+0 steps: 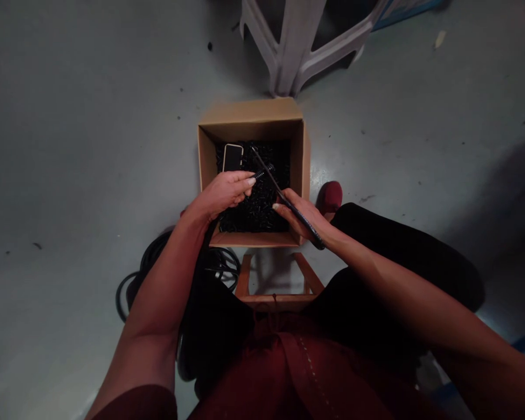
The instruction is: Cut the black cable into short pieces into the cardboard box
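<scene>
My left hand (230, 189) is closed on a thin black ribbed tube (259, 174), whose end sticks out past the thumb over a cardboard box (251, 109). A dark length of it seems to run down beside my left forearm. In my right hand (300, 213) is a pair of dark scissors (269, 170), with the blade pointing up and left across the tube's end. I cannot tell whether the blades are apart. Many small black pieces (262, 204) fill the bottom of the box. On them lies a phone (233, 156) with a pale edge, partly behind my left hand.
A pale plastic stool (289, 52) stands beyond the box. Coils of black tubing (227, 265) lie on the floor to the left of a small wooden stool (275, 298) in front of me. A red shoe (331, 196) is right of the box. Small scraps dot the grey floor.
</scene>
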The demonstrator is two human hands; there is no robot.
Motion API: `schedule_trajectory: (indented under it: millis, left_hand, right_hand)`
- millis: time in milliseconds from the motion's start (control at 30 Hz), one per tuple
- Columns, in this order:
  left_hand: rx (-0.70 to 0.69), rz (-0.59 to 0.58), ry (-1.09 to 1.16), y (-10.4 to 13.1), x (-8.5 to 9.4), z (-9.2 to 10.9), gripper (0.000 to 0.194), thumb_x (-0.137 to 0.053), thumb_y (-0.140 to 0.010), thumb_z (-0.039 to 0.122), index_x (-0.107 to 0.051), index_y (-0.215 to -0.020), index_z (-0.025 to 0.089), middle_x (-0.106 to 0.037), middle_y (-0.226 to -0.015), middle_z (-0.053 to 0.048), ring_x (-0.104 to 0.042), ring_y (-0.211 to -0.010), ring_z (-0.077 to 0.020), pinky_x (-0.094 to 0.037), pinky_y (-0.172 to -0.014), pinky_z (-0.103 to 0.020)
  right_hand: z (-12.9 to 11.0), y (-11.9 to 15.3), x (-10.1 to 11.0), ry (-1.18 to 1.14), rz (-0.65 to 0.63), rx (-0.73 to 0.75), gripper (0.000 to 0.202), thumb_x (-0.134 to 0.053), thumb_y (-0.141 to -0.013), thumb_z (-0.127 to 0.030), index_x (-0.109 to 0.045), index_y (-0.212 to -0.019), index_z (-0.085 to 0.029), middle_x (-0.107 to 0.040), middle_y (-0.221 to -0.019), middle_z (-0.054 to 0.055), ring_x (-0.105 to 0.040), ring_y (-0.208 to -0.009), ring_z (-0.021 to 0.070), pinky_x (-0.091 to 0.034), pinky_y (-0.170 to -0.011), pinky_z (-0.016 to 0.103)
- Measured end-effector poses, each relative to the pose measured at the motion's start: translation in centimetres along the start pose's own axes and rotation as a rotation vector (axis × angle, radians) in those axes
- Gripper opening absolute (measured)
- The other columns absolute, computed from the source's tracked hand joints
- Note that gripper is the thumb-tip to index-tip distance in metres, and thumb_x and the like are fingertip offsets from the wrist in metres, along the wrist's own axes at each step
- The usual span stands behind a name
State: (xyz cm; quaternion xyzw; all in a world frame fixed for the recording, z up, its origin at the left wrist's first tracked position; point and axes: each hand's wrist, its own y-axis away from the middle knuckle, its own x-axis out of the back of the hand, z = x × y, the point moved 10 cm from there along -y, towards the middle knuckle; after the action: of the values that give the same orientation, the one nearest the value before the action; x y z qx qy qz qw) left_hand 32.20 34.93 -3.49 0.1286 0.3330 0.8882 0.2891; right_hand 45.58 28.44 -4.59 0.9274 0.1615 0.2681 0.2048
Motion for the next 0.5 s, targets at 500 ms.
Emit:
schedule_trajectory:
  millis: [500]
  left_hand:
    - [0.061, -0.003, 0.003, -0.5, -0.1, -1.0, 0.014, -0.053, -0.086, 0.023, -0.062, -0.088, 0.012, -0.049, -0.070, 0.002, -0.032, -0.046, -0.0015, -0.020, -0.041, -0.016]
  right_hand:
    - [1.0, -0.1, -0.2, -0.028, 0.019, -0.079, 0.022, -0.050, -0.087, -0.044, -0.048, -0.085, -0.023, -0.053, -0.067, 0.000, -0.050, -0.062, 0.0173, -0.034, -0.058, 0.029]
